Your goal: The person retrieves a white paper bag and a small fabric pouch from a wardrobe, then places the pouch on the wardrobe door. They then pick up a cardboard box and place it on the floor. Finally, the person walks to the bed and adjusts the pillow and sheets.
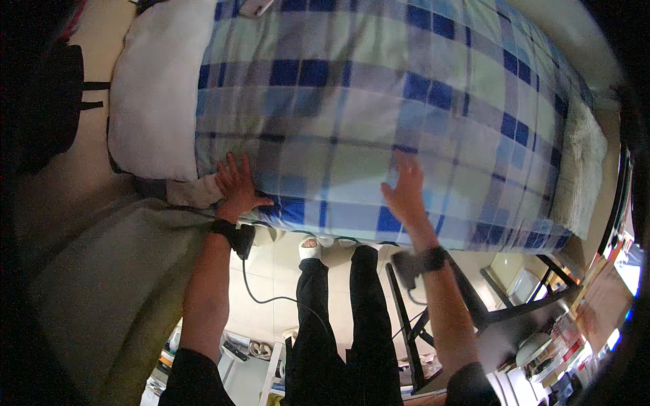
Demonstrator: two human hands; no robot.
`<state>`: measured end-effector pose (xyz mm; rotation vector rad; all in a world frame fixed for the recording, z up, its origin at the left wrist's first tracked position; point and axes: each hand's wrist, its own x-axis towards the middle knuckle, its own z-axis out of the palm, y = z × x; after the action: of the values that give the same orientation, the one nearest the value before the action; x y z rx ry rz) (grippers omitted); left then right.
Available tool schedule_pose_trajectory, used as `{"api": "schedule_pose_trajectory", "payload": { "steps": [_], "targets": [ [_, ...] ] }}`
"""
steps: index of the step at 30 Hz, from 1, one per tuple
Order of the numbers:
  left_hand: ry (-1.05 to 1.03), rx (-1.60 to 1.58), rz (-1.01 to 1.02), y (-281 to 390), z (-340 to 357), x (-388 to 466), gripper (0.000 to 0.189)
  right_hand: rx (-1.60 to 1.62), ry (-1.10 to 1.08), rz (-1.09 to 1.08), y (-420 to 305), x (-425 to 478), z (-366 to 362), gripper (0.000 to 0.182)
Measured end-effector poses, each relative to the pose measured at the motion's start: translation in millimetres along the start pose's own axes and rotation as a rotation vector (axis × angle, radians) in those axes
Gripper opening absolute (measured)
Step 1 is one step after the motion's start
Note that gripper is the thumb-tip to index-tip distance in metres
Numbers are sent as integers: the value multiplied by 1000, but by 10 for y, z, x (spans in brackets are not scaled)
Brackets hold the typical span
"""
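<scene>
A bed spread with a blue, green and grey plaid cover [355,122] lies before me. My left hand [237,189] rests with fingers spread on the cover's near edge, close to a white folded fabric section [157,91] at the left end. Beside its fingertips is a bunched beige cloth [194,193]. My right hand [407,188] is over the near part of the cover, fingers apart and holding nothing; whether it touches the cloth I cannot tell. Both wrists wear black straps with small dark devices, a cable running from the left one.
A phone [255,7] lies on the bed's far side. At the right end is a fluffy cream textile [581,167]. A grey-brown draped fabric [117,264] hangs at the left. A black-framed stool or table [528,309] stands at lower right, near cluttered shelves.
</scene>
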<state>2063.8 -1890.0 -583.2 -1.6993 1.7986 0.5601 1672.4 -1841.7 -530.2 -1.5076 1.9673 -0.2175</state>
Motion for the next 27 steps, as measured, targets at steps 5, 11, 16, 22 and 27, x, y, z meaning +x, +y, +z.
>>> {"api": "schedule_pose_trajectory", "payload": {
  "steps": [5,11,16,22,27],
  "targets": [
    [-36,-24,33,18,-166,-57,148,-107,16,-56,-650,827,-234,91],
    [-32,-27,78,-51,-163,-65,143,-378,-78,-499,-1547,1390,43,91],
    [12,-57,108,-91,-118,-95,136,-474,-276,-419,-1638,1677,573,82],
    [3,-175,140,-133,-66,-38,136,-614,-564,-219,-1869,1877,602,78],
    [-103,-229,121,-118,-128,-21,133,-595,-656,-219,-1804,1939,612,73]
  ]
}}
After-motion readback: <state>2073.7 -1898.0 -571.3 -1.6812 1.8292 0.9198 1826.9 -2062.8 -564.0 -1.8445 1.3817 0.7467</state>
